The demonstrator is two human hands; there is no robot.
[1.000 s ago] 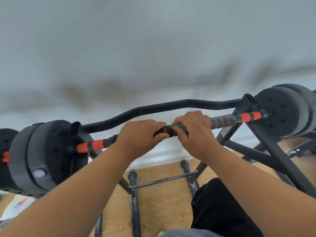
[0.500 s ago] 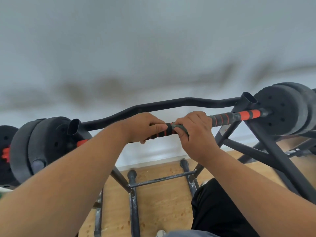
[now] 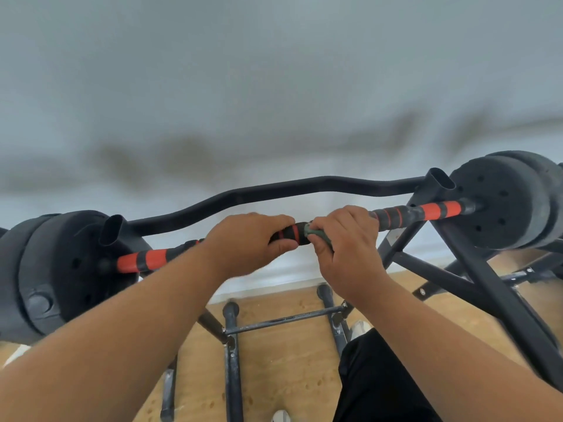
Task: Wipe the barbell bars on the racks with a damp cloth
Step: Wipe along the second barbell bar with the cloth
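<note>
Pale wall fills the far half of my view, with a wooden floor (image 3: 292,370) below it and a black steel rack (image 3: 475,278) standing on that floor. Across the rack's cradles lies the barbell bar (image 3: 426,212), black with orange bands, running from low on the left to higher on the right, a dark weight plate (image 3: 61,269) on its left end and another weight plate (image 3: 505,202) on its right end. A curved black bar (image 3: 274,190) sits just beyond it, farther from me. My left hand (image 3: 243,242) is wrapped around the middle of the barbell bar, fingers over the top and thumb underneath, steadying it. My right hand (image 3: 344,239) is curled around the bar just beside the left, nearly touching it, and clamps a greenish damp cloth (image 3: 316,234) against the grip; only a small fold of cloth shows between the fingers. I judge I am in the wiping step, working the centre section of the bar. The orange bands toward both ends look unwiped from here, though I cannot tell that for certain. Next, I think the right hand should slide the cloth rightward along the bar toward the plate, keeping the squeeze firm, while the left holds the bar from rolling in the cradles.
</note>
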